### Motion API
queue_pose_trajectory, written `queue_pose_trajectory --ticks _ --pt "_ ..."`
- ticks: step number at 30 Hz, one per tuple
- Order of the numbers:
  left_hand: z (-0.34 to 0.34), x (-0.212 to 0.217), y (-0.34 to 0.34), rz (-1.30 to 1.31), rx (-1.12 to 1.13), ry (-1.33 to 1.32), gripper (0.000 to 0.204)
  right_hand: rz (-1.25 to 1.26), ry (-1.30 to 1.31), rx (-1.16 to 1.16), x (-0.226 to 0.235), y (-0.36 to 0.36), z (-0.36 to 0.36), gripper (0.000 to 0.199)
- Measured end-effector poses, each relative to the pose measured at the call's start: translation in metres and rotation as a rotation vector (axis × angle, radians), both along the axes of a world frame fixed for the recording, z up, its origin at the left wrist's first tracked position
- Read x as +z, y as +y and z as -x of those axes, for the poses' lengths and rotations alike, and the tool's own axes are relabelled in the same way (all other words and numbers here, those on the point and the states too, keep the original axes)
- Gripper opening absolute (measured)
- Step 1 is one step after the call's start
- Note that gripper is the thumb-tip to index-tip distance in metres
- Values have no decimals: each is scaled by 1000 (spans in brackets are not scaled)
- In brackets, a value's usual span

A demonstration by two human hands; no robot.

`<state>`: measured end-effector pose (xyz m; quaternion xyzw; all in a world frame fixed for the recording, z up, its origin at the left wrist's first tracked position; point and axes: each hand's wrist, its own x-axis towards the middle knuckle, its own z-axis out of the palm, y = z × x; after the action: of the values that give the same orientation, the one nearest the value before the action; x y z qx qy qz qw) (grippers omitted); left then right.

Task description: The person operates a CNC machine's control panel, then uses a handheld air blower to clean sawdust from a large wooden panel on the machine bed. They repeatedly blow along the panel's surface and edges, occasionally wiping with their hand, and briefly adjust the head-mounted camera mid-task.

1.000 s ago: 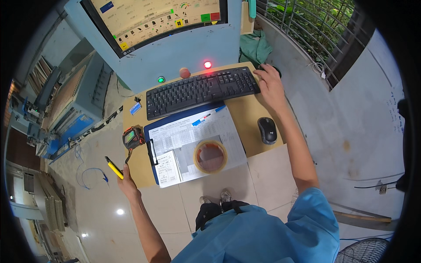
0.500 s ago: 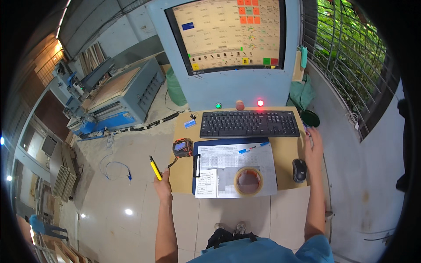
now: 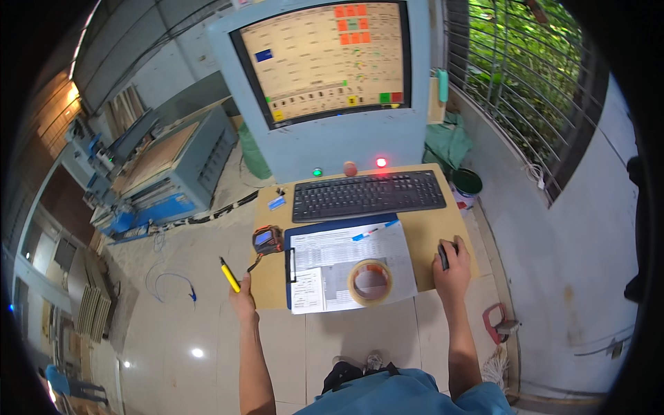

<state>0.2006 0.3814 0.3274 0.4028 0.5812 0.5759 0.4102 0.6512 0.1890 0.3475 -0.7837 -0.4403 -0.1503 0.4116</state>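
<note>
My left hand (image 3: pixel 243 299) is closed around a slim yellow pen-like tool with a black end (image 3: pixel 229 275), just off the desk's left edge. Beside that hand lies an orange and black tape measure (image 3: pixel 267 239), its strap pointing toward my fingers. On the desk's right side my right hand (image 3: pixel 453 266) covers a black computer mouse (image 3: pixel 443 257), which shows only in part. Between the hands a blue clipboard (image 3: pixel 288 294) carries printed sheets (image 3: pixel 315 256). A roll of tape (image 3: pixel 387 283) and a blue and white pen (image 3: pixel 374 231) rest on the papers.
Behind the clipboard is a black keyboard (image 3: pixel 370 196), below a lit monitor (image 3: pixel 321 59) in a blue cabinet. A bucket (image 3: pixel 466 182) stands right of the desk. A large flatbed machine (image 3: pixel 162 166) is at the far left. A person in blue (image 3: pixel 62 384) is at lower left.
My right hand has come back from beyond the desk's right edge onto the mouse. My left hand keeps the yellow tool. The whole view has turned slightly.
</note>
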Motion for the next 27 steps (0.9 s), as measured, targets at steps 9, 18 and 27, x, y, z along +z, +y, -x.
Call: queue_pose_trajectory --ticks 9,18,27 --pt "-2 8 -6 30 -8 -48 29 -49 -17 -57 -7 2 0 39" --pt "-1 5 -6 12 -16 -53 27 -52 0 -3 -5 1 -1 37" --pt "5 3 -2 62 -19 -2 31 -31 -7 -26 -7 2 0 37"
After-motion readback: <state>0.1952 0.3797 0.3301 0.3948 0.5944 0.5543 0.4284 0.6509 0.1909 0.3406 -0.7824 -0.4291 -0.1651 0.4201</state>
